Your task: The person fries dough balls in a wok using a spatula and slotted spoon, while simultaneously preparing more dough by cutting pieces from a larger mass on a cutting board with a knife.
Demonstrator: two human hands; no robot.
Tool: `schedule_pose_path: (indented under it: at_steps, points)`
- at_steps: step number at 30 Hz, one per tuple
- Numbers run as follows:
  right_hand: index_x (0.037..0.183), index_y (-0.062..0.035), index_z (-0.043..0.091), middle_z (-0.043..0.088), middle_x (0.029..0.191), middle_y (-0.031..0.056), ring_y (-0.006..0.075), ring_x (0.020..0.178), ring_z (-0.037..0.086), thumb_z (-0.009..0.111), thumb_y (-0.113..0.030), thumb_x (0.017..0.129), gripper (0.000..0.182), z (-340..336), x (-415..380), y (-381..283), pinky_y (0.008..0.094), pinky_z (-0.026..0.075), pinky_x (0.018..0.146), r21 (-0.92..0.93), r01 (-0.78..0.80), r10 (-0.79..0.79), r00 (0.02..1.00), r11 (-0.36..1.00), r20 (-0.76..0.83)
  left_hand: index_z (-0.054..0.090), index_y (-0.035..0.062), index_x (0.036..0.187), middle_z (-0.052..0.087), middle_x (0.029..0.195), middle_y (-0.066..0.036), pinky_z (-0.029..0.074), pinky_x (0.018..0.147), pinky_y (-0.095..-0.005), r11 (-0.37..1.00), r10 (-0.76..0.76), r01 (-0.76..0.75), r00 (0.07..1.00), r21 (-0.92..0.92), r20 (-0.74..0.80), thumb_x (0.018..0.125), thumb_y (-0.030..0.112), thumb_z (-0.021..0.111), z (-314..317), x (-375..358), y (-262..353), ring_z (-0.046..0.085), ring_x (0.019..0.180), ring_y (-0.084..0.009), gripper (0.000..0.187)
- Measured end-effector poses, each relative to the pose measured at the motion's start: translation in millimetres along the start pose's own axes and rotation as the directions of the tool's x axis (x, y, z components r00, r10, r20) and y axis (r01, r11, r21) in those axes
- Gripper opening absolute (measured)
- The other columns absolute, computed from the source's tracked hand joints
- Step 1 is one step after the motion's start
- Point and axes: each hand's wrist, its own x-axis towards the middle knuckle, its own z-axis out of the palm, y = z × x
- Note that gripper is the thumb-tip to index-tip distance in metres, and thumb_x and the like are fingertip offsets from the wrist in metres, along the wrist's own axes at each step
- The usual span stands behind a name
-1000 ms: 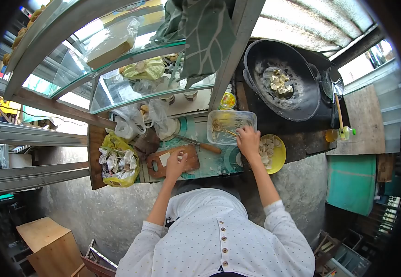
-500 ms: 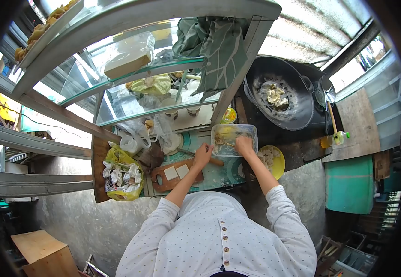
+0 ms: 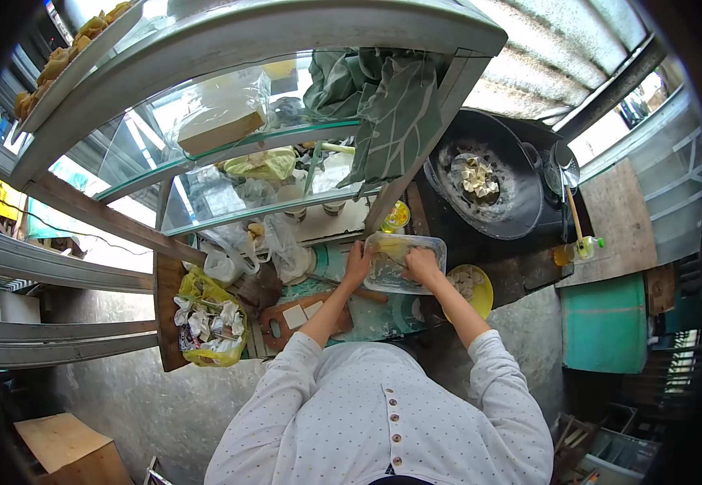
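We are seeing the plastic container (image 3: 399,286) lying on the surface (image 3: 382,323), in front of our body at 12 o'clock. Our left hand (image 3: 357,263) is pinching its side at 9 o'clock, with the fingers nearly closed. Our right hand (image 3: 422,265) is reaching in with bent fingers; what they are holding, and how tightly, we cannot tell (the knuckles are hiding it).

In our judgement, the light container is risking to slide or tip if the right hand is pressing sideways more strongly than the left is steadying. The right forearm is passing near the yellow plate (image 3: 483,295) at 4 o'clock, so a low elbow could be pushing it or its pale pieces (image 3: 466,280). The left forearm is crossing over the cutting board (image 3: 341,323) at 8 o'clock; a sleeve could be dragging the white squares (image 3: 294,316). The wooden handle (image 3: 369,297) is lying close below the wrist, and a bump could be turning it.

About edges, the surface is ending just before our body at 6 o'clock. The cabinet post (image 3: 460,89) is limiting us towards 12 o'clock, and the wok (image 3: 521,202) is standing at 2 o'clock. Directly above the container, more room is opening for lifting.
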Motion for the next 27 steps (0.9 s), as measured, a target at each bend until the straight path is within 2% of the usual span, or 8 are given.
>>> schedule_pose_path:
  at_steps: [2,3,5,8,12,17,22,27]
  points:
    - [0.076,-0.0053,0.065,0.063,0.071,0.0129,0.0299,0.07,0.064,0.068,-0.023,0.063,0.022,-8.4,-3.5,-1.0,0.0398,0.051,0.06,0.075,0.071,-0.051,0.971,0.995,-0.235,0.043,0.0056,0.1,0.048,0.088,-0.007,0.04,0.074,-0.032,0.982,-0.049,0.047,0.999,-0.181,-0.011,0.091,0.034,0.046,-0.1,-12.1,3.0,0.048,0.081,-0.018,0.03]
    - [0.076,-0.0053,0.065,0.063,0.071,0.0129,0.0299,0.07,0.064,0.068,-0.023,0.063,0.022,-18.0,-5.7,-4.8,0.0398,0.051,0.06,0.077,0.069,-0.049,0.971,0.995,-0.233,0.041,0.0075,0.1,0.041,0.087,-0.004,0.037,0.074,-0.0312,0.931,-0.096,0.086,0.995,-0.354,-0.011,0.093,0.032,0.043,-0.5,-17.7,6.3,0.043,0.08,-0.0159,0.025]
    - [0.081,-0.0047,0.06,0.062,0.074,0.016,0.0327,0.073,0.063,0.064,-0.022,0.069,0.021,-42.5,-9.9,-18.1,0.0425,0.05,0.061,0.263,-0.144,0.169,0.983,0.954,-0.076,0.038,0.0092,0.104,0.042,0.093,-0.004,0.037,0.078,-0.0314,0.886,-0.132,0.116,0.991,-0.448,-0.004,0.093,0.033,0.044,0.3,-19.0,-7.2,0.042,0.088,-0.0156,0.027]
    - [0.083,-0.0038,0.056,0.061,0.076,0.019,0.0353,0.074,0.062,0.058,-0.015,0.073,0.015,-60.3,-24.9,-32.1,0.0446,0.05,0.064,0.355,-0.233,0.257,0.966,0.905,-0.02,0.033,0.0121,0.115,0.042,0.107,-0.006,0.036,0.086,-0.0327,0.752,-0.196,0.177,0.98,-0.635,0.042,0.091,0.034,0.047,-0.8,-27.4,-6.4,0.041,0.102,-0.017,0.035]
    - [0.081,-0.0014,0.057,0.061,0.078,0.0204,0.0368,0.074,0.061,0.052,-0.01,0.076,0.012,-80.0,-56.1,-51.6,0.0457,0.05,0.066,0.413,-0.223,0.259,0.965,0.883,-0.033,0.024,0.0173,0.131,0.037,0.125,-0.008,0.033,0.097,-0.0354,0.542,-0.149,0.191,0.98,-0.819,0.131,0.088,0.035,0.05,-10.3,-52.6,38.4,0.037,0.117,-0.0216,0.053]
    - [0.083,0.0018,0.058,0.061,0.078,0.0217,0.0388,0.075,0.06,0.045,-0.008,0.08,0.016,-103.2,-77.7,-62.4,0.0471,0.048,0.067,0.471,-0.346,0.404,0.914,0.811,-0.023,0.021,0.0185,0.135,0.037,0.128,-0.007,0.034,0.096,-0.036,0.503,-0.143,0.247,0.969,-0.828,0.203,0.09,0.038,0.046,-12.4,-68.8,33.8,0.038,0.117,-0.0221,0.055]
    - [0.086,0.0011,0.057,0.06,0.079,0.0198,0.0383,0.074,0.06,0.047,-0.006,0.078,0.015,-123.1,-79.1,-86.2,0.0463,0.049,0.065,0.477,-0.333,0.387,0.922,0.813,-0.016,0.022,0.0177,0.135,0.037,0.129,-0.006,0.035,0.095,-0.0349,0.513,-0.127,0.261,0.965,-0.817,0.229,0.092,0.045,0.039,-12.1,-90.4,49.4,0.039,0.117,-0.0203,0.053]
    - [0.094,0.0004,0.056,0.058,0.076,0.0158,0.0345,0.065,0.061,0.048,-0.005,0.077,0.019,-141.4,-90.5,-121.2,0.0407,0.051,0.058,0.386,-0.278,0.331,0.941,0.88,-0.075,0.036,0.0112,0.13,0.051,0.117,-0.007,0.039,0.091,-0.0361,0.537,-0.132,0.117,0.99,-0.836,0.054,0.09,0.053,0.036,-6.9,-102.6,75.8,0.048,0.107,-0.0224,0.058]
